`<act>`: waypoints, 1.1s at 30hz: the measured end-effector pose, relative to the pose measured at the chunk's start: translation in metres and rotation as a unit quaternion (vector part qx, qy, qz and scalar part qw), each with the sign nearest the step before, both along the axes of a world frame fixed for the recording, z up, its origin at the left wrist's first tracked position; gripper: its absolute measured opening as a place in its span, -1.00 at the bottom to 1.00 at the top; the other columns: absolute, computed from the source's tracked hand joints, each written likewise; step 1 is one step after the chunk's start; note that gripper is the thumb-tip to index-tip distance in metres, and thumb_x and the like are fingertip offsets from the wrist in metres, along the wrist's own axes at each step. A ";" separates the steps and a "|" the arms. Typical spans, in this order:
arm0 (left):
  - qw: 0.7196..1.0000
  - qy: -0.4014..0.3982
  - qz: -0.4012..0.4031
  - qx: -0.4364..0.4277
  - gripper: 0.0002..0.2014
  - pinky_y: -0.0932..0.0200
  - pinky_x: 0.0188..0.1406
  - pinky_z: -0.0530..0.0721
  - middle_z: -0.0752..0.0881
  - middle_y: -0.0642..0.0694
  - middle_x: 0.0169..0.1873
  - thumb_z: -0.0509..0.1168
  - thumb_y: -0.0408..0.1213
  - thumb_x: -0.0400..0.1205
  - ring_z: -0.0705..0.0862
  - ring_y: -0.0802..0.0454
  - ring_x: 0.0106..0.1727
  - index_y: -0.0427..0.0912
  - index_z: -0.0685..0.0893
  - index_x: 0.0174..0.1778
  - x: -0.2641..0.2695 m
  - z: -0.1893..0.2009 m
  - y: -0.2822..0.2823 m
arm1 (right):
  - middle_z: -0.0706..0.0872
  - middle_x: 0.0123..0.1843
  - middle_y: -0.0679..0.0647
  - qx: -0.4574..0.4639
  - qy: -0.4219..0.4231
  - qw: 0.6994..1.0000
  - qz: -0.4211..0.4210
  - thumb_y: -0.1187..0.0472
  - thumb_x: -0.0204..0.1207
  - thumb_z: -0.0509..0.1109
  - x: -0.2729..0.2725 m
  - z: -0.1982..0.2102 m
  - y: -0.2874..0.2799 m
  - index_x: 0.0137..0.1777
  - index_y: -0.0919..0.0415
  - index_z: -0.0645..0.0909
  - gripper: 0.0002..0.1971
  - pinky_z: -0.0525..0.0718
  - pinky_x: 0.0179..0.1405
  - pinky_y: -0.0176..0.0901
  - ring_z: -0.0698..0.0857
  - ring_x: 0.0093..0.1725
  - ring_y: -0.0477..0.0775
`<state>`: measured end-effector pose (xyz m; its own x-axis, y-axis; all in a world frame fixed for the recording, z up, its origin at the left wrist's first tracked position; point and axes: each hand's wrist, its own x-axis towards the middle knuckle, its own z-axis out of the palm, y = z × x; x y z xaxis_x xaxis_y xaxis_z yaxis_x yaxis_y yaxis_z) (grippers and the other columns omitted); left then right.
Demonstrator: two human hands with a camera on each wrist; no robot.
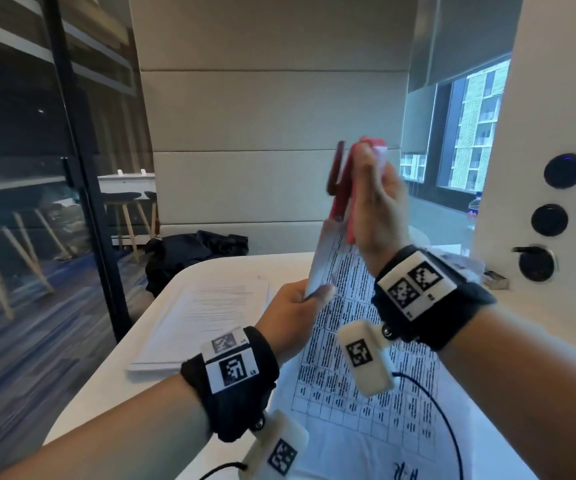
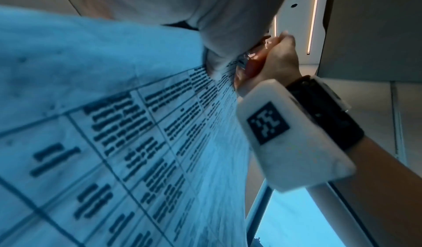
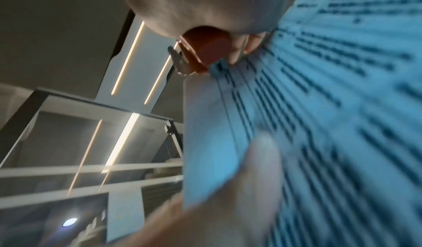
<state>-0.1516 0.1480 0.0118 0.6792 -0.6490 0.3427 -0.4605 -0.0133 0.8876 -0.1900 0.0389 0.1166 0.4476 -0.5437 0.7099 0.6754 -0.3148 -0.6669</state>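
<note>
Wristbands (image 1: 231, 368) with black-and-white tags nearest, one on each forearm, white camera pod (image 1: 366, 362) slung under each. Just past those, left hand (image 1: 293, 299) low, thumb and forefinger pinching the left edge of printed sheet (image 1: 366, 386), thumb on top, other fingers curled beneath. Lower part of the sheet flat on white table (image 1: 106, 393) under both wrists, upper part rising steeply from the left fingertips to the right ones, ruled grid and dark text lines facing the right palm. Higher and farther, right hand (image 1: 376, 209) upright, fingers wrapped round red tool (image 1: 340, 192) at the sheet's top corner, a dark red arm standing apart from the tool's body, left of the knuckles; blurred, exact kind of tool hard to tell. Left of the left fingers, stack of papers (image 1: 210, 317) flat on the table. Beyond the stack, past the table's far edge, black bundle (image 1: 189, 258) against padded wall (image 1: 272, 109). Right of the right fingers, white panel (image 1: 522, 116) with three round dark fittings (image 1: 563, 169); behind the fingertips, window (image 1: 470, 140) with a pale building outside. Far left of both hands, glass partition (image 1: 20, 150) and wooden-legged stools (image 1: 124, 206).
</note>
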 end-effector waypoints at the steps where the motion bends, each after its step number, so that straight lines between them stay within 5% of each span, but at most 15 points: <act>1: 1.000 0.002 0.009 0.009 -0.61 0.16 -0.23 0.43 0.55 0.12 -0.46 0.12 -0.07 0.75 0.49 0.16 -0.37 -0.25 0.66 -0.22 0.000 0.002 0.003 | 0.70 -0.28 0.01 0.032 -0.007 0.999 -0.022 -0.01 0.67 0.23 0.000 0.004 -0.011 -0.12 0.11 0.55 -0.77 0.65 -0.39 -0.17 0.66 -0.36 -0.09; 2: 1.000 0.006 0.016 0.018 -0.64 0.15 -0.25 0.51 0.61 0.14 -0.46 0.13 -0.10 0.75 0.54 0.18 -0.38 -0.21 0.67 -0.22 0.001 0.004 0.007 | 0.71 -0.25 0.00 0.056 0.002 0.997 -0.056 -0.01 0.63 0.28 -0.001 0.007 -0.024 -0.12 0.07 0.55 -0.81 0.68 -0.31 -0.14 0.69 -0.32 -0.07; 4: 0.999 0.021 0.029 0.018 -0.69 0.00 -0.11 0.68 0.76 -0.12 -0.26 0.16 -0.12 0.74 0.68 -0.01 -0.24 -0.19 0.72 -0.13 0.010 0.011 0.016 | 0.75 -0.15 0.03 0.048 0.097 0.984 -0.145 -0.04 0.48 0.36 -0.004 0.007 -0.055 -0.13 0.03 0.56 -0.84 0.74 -0.17 0.00 0.75 -0.21 0.02; 7: 0.993 -0.011 0.112 0.025 -0.69 -0.20 0.04 0.69 0.77 -0.38 -0.09 0.24 -0.11 0.70 0.72 -0.18 -0.14 -0.32 0.71 -0.06 0.050 0.024 0.033 | 0.79 -0.13 0.20 -0.041 0.296 0.921 -0.249 -0.09 0.26 0.32 -0.014 -0.014 -0.092 -0.14 0.17 0.63 -0.66 0.75 -0.10 0.16 0.75 -0.18 0.24; 9: 0.986 -0.017 0.165 0.029 -0.71 -0.23 0.08 0.71 0.77 -0.40 -0.01 0.30 -0.09 0.67 0.75 -0.26 -0.06 -0.27 0.74 0.01 0.083 0.036 0.047 | 0.78 -0.28 0.28 -0.085 0.379 0.892 -0.231 -0.03 0.26 0.34 -0.022 -0.036 -0.105 -0.34 0.25 0.63 -0.69 0.65 -0.30 -0.06 0.67 -0.39 0.22; 12: 0.970 -0.028 0.235 0.049 -0.63 0.15 -0.05 0.59 0.75 -0.21 0.04 0.30 -0.09 0.67 0.68 -0.11 -0.03 -0.34 0.70 0.19 0.125 0.054 0.068 | 0.69 -0.49 0.21 -0.191 0.525 0.810 -0.176 -0.04 0.39 0.33 -0.037 -0.068 -0.108 -0.30 0.29 0.59 -0.66 0.47 -0.53 -0.22 0.58 -0.56 0.13; 18: 0.915 -0.025 0.344 0.212 -0.47 0.16 -0.03 0.49 0.61 -0.30 0.35 0.21 -0.02 0.70 0.62 -0.18 0.19 -0.38 0.50 0.45 0.202 0.069 0.097 | 0.76 -0.20 -0.01 -0.360 0.667 0.649 -0.067 0.04 0.57 0.33 -0.052 -0.117 -0.088 -0.03 0.04 0.50 -0.89 0.68 -0.18 -0.18 0.75 -0.21 -0.04; 20: 0.894 -0.024 0.358 0.268 -0.43 0.13 -0.01 0.49 0.59 -0.32 0.37 0.20 0.00 0.70 0.61 -0.26 0.28 -0.40 0.47 0.46 0.223 0.062 0.100 | 0.79 -0.19 -0.05 -0.373 0.680 0.631 -0.014 0.03 0.59 0.32 -0.055 -0.124 -0.079 -0.02 -0.02 0.47 -0.91 0.71 -0.17 -0.24 0.77 -0.21 -0.12; 24: 0.860 -0.009 0.346 0.375 -0.41 0.09 -0.02 0.52 0.64 -0.26 0.29 0.21 0.10 0.67 0.62 -0.21 0.10 -0.35 0.53 0.40 0.255 0.035 0.097 | 0.74 -0.09 -0.11 -0.396 0.695 0.600 0.026 -0.01 0.54 0.32 -0.057 -0.133 -0.063 0.00 -0.12 0.43 -0.88 0.72 -0.06 -0.20 0.74 -0.13 -0.12; 33: 0.838 0.006 0.341 0.427 -0.44 0.02 0.03 0.61 0.67 -0.29 0.23 0.27 0.03 0.66 0.67 -0.23 0.09 -0.34 0.52 0.43 0.299 -0.033 0.087 | 0.68 -0.08 -0.12 -0.422 0.718 0.552 0.035 -0.05 0.48 0.28 -0.044 -0.142 -0.057 0.01 -0.13 0.37 -0.82 0.68 0.02 -0.22 0.70 -0.10 -0.12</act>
